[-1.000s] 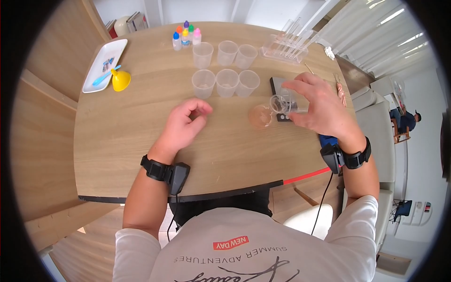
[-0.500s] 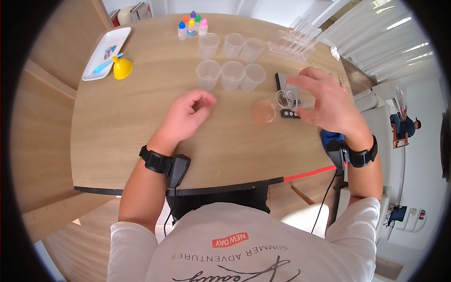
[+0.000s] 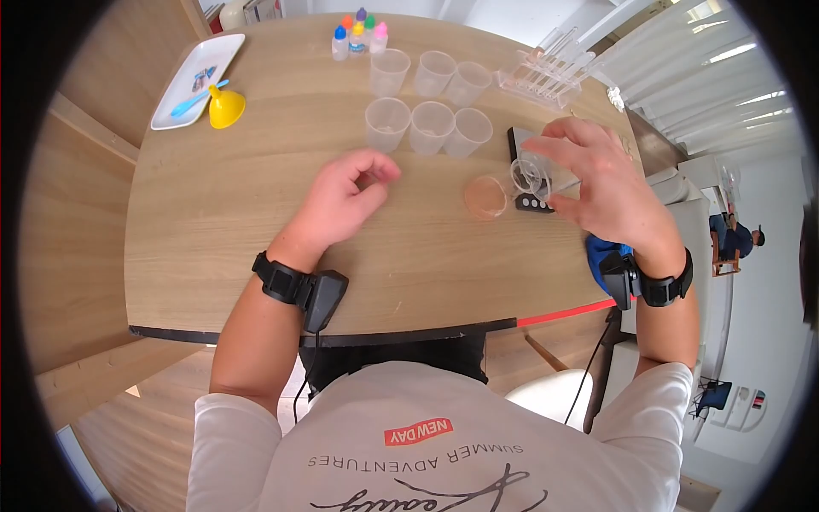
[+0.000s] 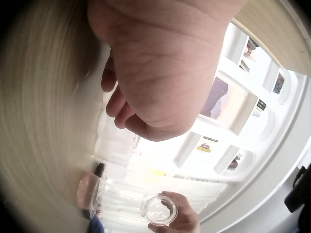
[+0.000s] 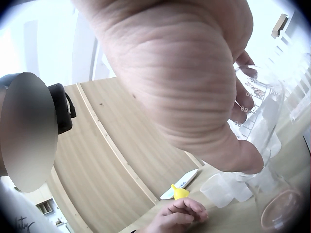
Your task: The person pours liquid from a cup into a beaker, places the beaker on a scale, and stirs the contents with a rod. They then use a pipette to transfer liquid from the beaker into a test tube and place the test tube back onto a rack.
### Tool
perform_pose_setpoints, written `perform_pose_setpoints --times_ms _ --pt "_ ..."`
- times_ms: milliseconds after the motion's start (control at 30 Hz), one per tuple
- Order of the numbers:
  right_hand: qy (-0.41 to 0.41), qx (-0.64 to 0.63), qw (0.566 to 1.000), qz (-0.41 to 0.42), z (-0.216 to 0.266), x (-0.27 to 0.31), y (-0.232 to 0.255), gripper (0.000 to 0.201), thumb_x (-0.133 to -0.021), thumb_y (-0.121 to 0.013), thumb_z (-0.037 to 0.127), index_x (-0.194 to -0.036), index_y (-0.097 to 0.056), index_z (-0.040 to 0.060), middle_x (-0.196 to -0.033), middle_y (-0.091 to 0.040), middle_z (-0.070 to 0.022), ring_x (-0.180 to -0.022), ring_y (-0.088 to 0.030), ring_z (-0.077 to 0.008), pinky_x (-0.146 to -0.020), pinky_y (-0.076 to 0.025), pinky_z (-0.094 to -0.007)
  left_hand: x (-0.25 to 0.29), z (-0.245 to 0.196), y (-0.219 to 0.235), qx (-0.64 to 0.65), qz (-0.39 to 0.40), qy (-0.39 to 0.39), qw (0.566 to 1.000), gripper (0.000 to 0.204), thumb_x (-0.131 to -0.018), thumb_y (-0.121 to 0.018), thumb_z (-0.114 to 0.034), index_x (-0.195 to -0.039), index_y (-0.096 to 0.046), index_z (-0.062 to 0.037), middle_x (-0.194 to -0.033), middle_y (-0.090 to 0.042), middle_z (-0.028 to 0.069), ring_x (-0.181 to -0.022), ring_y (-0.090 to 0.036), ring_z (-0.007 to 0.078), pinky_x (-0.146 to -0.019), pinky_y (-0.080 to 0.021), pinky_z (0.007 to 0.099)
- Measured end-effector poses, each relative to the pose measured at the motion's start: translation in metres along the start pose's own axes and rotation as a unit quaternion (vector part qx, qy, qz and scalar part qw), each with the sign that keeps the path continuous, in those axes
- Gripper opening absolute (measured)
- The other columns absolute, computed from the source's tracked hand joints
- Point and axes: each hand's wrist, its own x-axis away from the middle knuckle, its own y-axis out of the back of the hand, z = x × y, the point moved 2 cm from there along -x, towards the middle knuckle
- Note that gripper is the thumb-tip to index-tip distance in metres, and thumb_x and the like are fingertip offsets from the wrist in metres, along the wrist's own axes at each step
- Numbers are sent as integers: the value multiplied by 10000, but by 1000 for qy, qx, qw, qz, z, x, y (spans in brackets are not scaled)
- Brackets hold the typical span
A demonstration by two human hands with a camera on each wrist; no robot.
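My right hand (image 3: 601,175) grips a clear graduated beaker (image 3: 534,171) between thumb and fingers, tilted on its side above the table. Printed scale marks show on the beaker (image 5: 257,104) in the right wrist view. Just left of it in the head view, a clear flask (image 3: 486,198) stands on the table, with a brownish-orange layer at its bottom. The layer in the flask (image 5: 281,209) also shows under the beaker in the right wrist view. My left hand (image 3: 345,196) hovers left of the flask, fingers loosely curled around nothing.
Several frosted plastic cups (image 3: 432,128) stand in two rows beyond my hands. Behind them are small dropper bottles (image 3: 357,41). A test tube rack (image 3: 542,85) stands far right; a black-and-grey scale (image 3: 535,202) lies under my right hand. White tray (image 3: 175,85) and yellow funnel (image 3: 226,107) lie left.
The head view has shifted, so the cups, bottles and rack appear higher and farther right. Both hands keep nearly the same pose, with the beaker still held beside the flask.
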Motion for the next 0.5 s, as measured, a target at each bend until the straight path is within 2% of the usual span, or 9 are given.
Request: perform_pose_setpoints --times_ms 500 --pt "46 42 998 -27 2 -3 -4 533 -661 -755 -27 -1175 -666 87 -1185 -589 -126 -1135 -547 -302 -1035 -385 -435 0 -2 0 -3 0 -3 1000 195 -870 -574 39 -1027 -658 -42 -962 -644 -18 -866 -560 78 -803 -476 241"
